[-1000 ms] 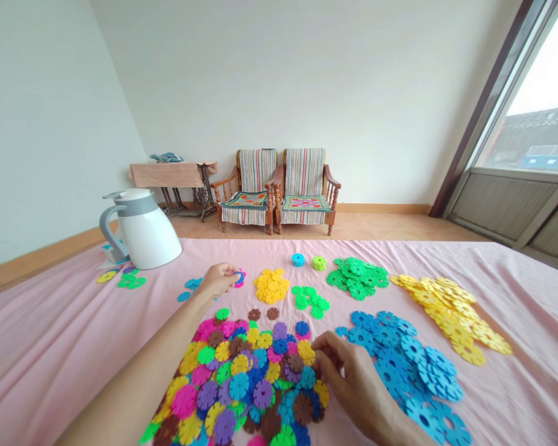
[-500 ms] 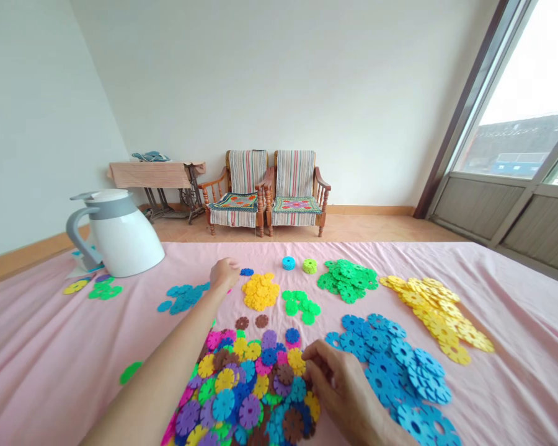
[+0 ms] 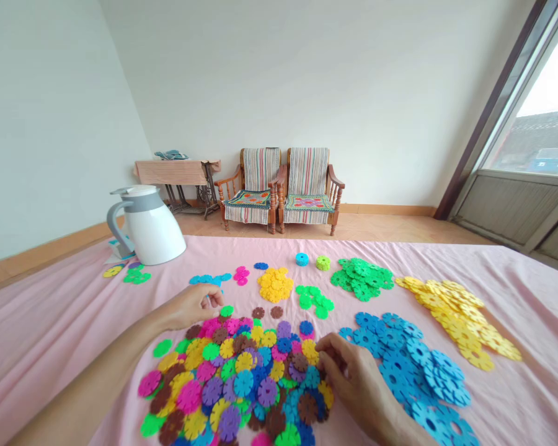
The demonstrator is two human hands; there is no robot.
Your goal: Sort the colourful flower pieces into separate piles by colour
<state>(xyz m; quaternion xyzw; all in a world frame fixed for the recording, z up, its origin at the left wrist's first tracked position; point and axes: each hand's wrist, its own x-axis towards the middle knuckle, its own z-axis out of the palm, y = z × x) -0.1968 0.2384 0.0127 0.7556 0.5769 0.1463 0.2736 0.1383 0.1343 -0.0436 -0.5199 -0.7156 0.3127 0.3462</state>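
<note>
Left hand (image 3: 193,305) back at mixed pile (image 3: 242,378)

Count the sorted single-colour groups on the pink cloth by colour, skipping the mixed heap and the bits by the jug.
Yellow piles: 2
Green piles: 2
Light blue piles: 2
Pink group: 1
Brown pair: 1
Total: 8

A single view was taken from a head-worn camera, directed forward and slightly down across the pink cloth-covered table (image 3: 65,322). The near mixed-colour pile of plastic snowflake discs (image 3: 242,378) was seen close, the two striped wooden armchairs (image 3: 279,189) far beyond.
</note>
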